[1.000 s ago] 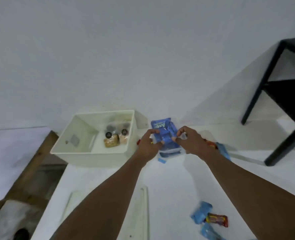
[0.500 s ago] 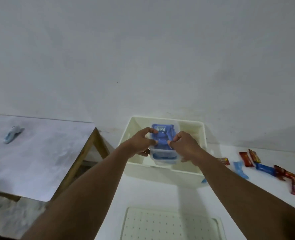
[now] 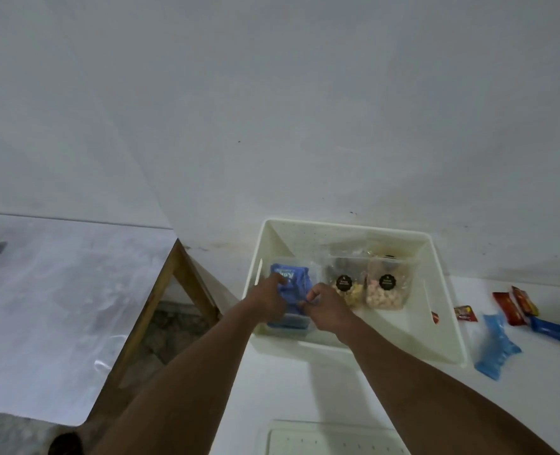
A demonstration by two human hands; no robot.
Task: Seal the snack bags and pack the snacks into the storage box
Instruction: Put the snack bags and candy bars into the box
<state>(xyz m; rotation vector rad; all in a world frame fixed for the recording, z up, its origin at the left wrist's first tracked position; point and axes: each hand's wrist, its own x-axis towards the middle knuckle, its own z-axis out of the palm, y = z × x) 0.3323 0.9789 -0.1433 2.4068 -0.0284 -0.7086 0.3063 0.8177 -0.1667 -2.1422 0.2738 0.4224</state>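
A cream storage box [image 3: 443, 290] stands on the white table against the wall. Both my hands reach into its left end. My left hand [image 3: 267, 298] and my right hand [image 3: 324, 307] hold a clear bag of blue snack packets [image 3: 293, 285] that rests low inside the box against its left wall. To its right stand two clear snack bags with black round labels [image 3: 344, 287] [image 3: 385, 287], upright side by side. Loose snacks lie on the table right of the box: a blue packet [image 3: 495, 349] and several red and blue bars [image 3: 518, 305].
The box's perforated white lid [image 3: 331, 438] lies on the table at the bottom edge. A second table with a wooden frame [image 3: 147, 310] and pale top stands to the left, with a gap of floor between. A wall rises right behind the box.
My hands carried the blue snack bag from the table over the box and lowered it into the box's left end. The view swung left and closer to the box.
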